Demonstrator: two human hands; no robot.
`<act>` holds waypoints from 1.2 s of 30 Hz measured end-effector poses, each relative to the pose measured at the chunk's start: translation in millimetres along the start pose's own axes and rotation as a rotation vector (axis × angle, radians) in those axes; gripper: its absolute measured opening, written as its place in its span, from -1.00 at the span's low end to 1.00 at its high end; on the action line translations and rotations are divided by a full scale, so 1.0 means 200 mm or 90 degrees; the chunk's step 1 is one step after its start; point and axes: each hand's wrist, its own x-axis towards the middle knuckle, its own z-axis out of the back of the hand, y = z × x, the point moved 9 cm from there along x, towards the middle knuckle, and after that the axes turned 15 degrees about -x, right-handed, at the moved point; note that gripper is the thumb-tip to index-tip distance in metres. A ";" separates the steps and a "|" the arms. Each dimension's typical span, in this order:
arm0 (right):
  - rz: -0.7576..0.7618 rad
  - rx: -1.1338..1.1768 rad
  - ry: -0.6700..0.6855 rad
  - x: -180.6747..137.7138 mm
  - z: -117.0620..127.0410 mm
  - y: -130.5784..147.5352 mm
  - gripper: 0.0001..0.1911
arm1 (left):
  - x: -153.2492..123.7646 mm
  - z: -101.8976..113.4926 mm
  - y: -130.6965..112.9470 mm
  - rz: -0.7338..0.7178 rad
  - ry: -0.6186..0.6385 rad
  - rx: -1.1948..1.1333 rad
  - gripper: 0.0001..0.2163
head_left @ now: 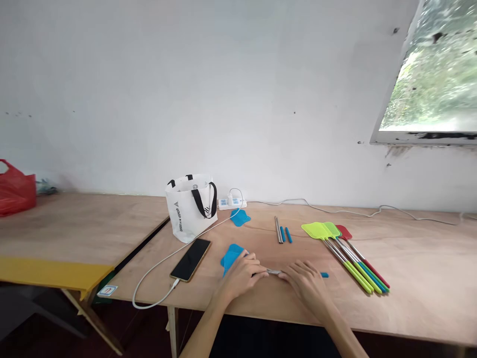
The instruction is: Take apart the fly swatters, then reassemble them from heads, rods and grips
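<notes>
A blue fly swatter lies across the near part of the wooden table (410,293). Its blue head (231,256) pokes out to the left of my left hand (244,272), whose fingers are curled over the neck of the swatter. My right hand (303,281) is closed around the metal rod (274,272) that runs between the two hands. The blue grip end (324,275) shows just past my right hand.
Several finished swatters, green, blue and red (350,253), lie to the right. Loose metal rods and blue grips (282,232) and a spare blue head (239,217) sit farther back. A phone (191,259) on a white cable, a white tote bag (192,206), a power strip (231,202) and a red bag (15,191) are to the left.
</notes>
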 end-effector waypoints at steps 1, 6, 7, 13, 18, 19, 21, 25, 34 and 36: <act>-0.015 -0.009 0.002 -0.02 0.00 -0.06 -0.58 | -0.01 0.02 0.03 0.014 -0.009 -0.002 -0.69; -0.065 -0.009 0.024 -0.14 -0.03 -0.41 -0.54 | -0.05 0.13 0.15 0.061 -0.006 -0.006 -0.61; -0.074 -0.009 0.024 -0.17 -0.03 -0.48 -0.54 | -0.06 0.15 0.16 0.062 -0.007 -0.007 -0.60; -0.167 -0.039 -0.022 -0.33 -0.02 -0.81 -0.43 | -0.07 0.23 0.15 0.058 -0.026 -0.011 -0.62; -0.229 -0.017 -0.005 -0.40 -0.01 -0.89 -0.37 | -0.06 0.25 0.09 0.049 -0.036 0.015 -0.64; -0.236 -0.005 0.000 -0.40 -0.01 -0.89 -0.39 | -0.06 0.26 0.07 0.049 -0.038 0.020 -0.65; -0.244 0.028 0.012 -0.39 -0.01 -0.85 -0.41 | -0.07 0.28 0.05 0.053 -0.043 0.028 -0.66; -0.244 0.095 0.027 -0.33 -0.03 -0.77 -0.36 | -0.09 0.35 0.03 0.070 -0.055 0.044 -0.65; -0.179 0.191 0.068 -0.19 -0.01 -0.51 -0.44 | -0.07 0.33 0.00 0.063 -0.045 0.064 -0.67; -0.135 0.210 0.088 -0.14 -0.02 -0.37 -0.48 | -0.04 0.24 -0.05 0.033 -0.024 0.063 -0.71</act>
